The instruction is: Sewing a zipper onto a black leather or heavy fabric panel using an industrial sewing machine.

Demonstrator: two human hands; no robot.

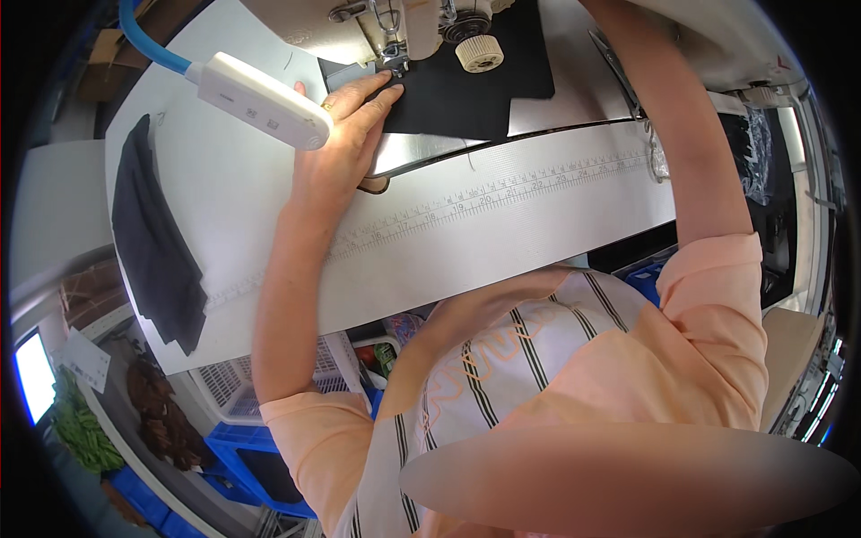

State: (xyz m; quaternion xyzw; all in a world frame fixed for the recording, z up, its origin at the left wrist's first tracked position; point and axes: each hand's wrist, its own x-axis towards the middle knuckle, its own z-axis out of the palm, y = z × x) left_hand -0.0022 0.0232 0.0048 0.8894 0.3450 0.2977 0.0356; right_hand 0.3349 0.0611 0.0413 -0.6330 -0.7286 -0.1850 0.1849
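My left hand (pixel 352 125) lies on the black fabric (pixel 462 100), fingers stretched out and fingertips close beside the presser foot (pixel 395 63) of a sewing machine (pixel 327 25). A small grey piece (pixel 350 75) shows at the fabric's left edge, near those fingers. The fabric spreads right from the foot across the metal plate. My right forearm (pixel 673 117) reaches up past the machine's right side, and the hand itself is out of sight beyond the upper edge. Part of my left hand is covered by a white lamp head (pixel 260 100).
A blue flexible neck (pixel 148 40) carries the lamp. Scissors (pixel 613 65) lie beside my right forearm. Another black cloth (pixel 152 233) drapes along the table's left side. A printed ruler (pixel 484 199) runs along the table front. Below stand a white basket (pixel 229 386) and a blue crate (pixel 256 462).
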